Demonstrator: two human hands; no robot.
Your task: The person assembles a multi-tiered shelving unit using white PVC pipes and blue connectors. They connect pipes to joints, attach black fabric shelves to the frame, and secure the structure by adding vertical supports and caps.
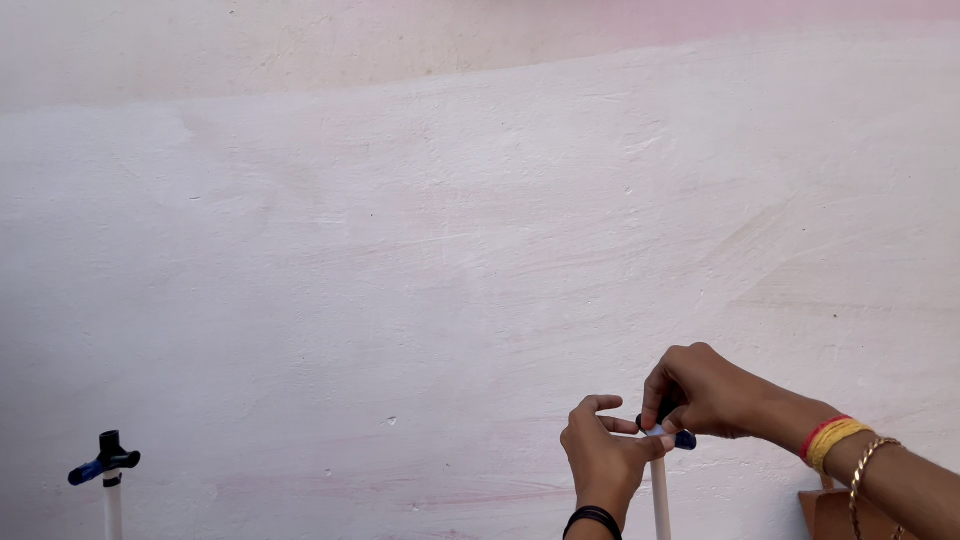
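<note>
A thin white upright pole (660,500) rises from the bottom edge, capped by a small dark blue and black connector (684,438). My left hand (603,455) pinches the pole's top from the left, a black band on its wrist. From the right, my right hand (700,392) comes over the connector, fingers closed on it. Red and yellow threads and a gold bracelet circle that wrist.
A second white pole (113,505) with a black and blue connector (106,458) stands at the lower left. A rough white plastered wall (450,250) fills the view. A brown object (835,515) shows at the bottom right under my right forearm.
</note>
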